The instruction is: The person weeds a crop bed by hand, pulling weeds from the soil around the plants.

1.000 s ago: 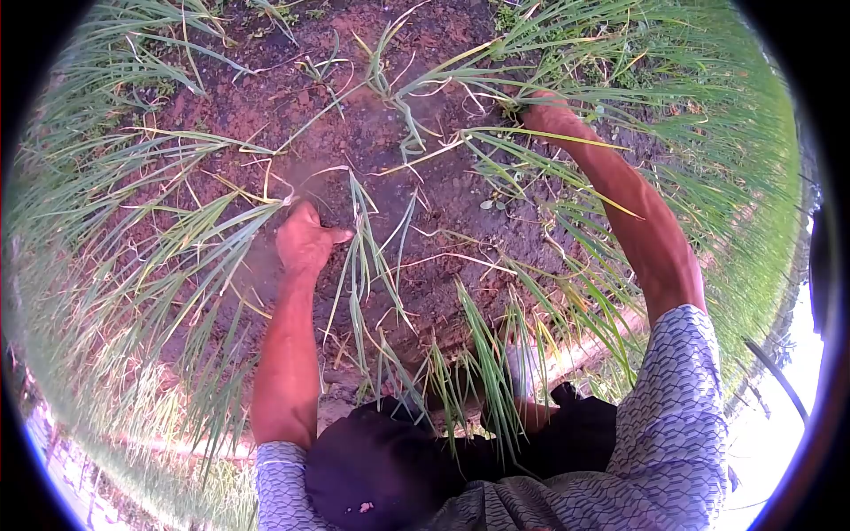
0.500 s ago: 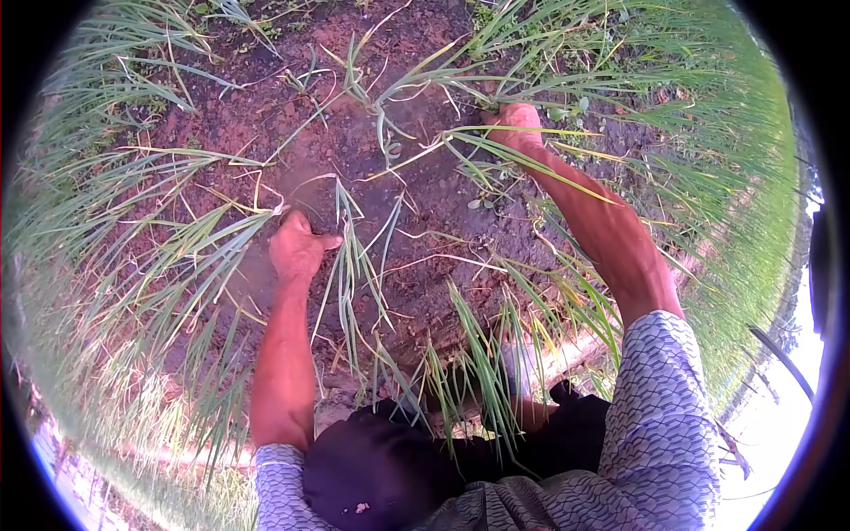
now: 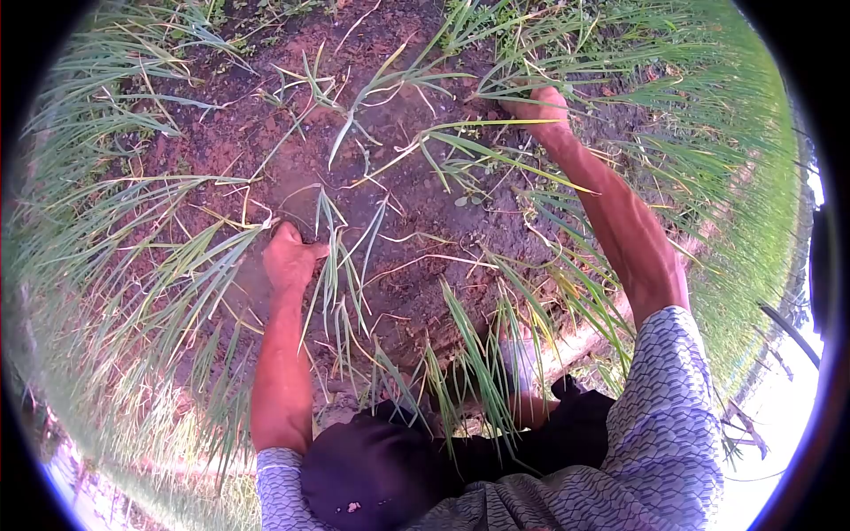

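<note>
My left hand (image 3: 290, 258) rests low on the damp soil, thumb stretched out to the right and apart from the fingers. Its thumb tip meets the leaves of a small onion plant (image 3: 329, 257). Just left of its fingertips is the base of a larger leaning onion plant (image 3: 226, 252). Farther out on the right, my right hand (image 3: 542, 108) is down among green leaves and low weeds (image 3: 482, 173), its fingers curled inward. Leaves and the hand itself hide its fingertips, so what they grip cannot be made out.
Onion plants (image 3: 390, 84) stand scattered over the reddish-brown soil (image 3: 292, 155). Dense green leaves (image 3: 708, 159) fill the right side. More onion leaves (image 3: 482, 363) rise close to my body, by a ridge edge. A dark stick (image 3: 788, 332) pokes in at the far right.
My right hand has moved outward and to the right among the leaves. My left hand keeps its place beside the onion plants, while the whole view has shifted slightly.
</note>
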Action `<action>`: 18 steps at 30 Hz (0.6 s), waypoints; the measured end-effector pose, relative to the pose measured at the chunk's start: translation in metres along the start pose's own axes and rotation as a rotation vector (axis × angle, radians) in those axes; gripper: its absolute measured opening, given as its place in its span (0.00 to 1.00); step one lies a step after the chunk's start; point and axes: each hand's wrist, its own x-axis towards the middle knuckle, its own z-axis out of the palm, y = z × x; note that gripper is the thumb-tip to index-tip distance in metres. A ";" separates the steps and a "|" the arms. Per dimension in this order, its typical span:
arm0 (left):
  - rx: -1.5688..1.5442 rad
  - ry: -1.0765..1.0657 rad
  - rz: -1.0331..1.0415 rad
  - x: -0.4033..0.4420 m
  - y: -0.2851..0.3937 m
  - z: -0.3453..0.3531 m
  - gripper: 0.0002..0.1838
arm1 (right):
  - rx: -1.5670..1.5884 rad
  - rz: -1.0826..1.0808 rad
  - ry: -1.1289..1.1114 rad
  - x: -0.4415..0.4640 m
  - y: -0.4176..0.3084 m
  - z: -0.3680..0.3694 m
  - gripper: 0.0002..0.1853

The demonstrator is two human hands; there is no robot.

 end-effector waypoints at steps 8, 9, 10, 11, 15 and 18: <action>0.010 0.010 -0.008 0.004 -0.003 0.003 0.25 | -0.149 -0.056 0.015 0.006 0.007 0.025 0.17; 0.009 0.006 -0.010 0.004 -0.004 0.003 0.24 | 0.001 0.027 -0.041 0.001 0.013 0.020 0.17; 0.006 0.005 -0.015 0.004 -0.004 0.003 0.24 | 0.151 0.108 -0.096 -0.005 0.020 0.016 0.16; 0.003 0.008 -0.019 0.003 -0.005 0.004 0.24 | 0.302 0.190 -0.153 -0.014 0.020 0.011 0.16; 0.012 0.025 -0.009 0.006 -0.006 0.005 0.24 | -0.206 -0.523 -0.195 -0.046 -0.003 -0.020 0.22; 0.016 0.021 -0.011 0.004 -0.006 0.006 0.24 | -0.231 -0.839 -0.308 -0.041 -0.001 -0.014 0.21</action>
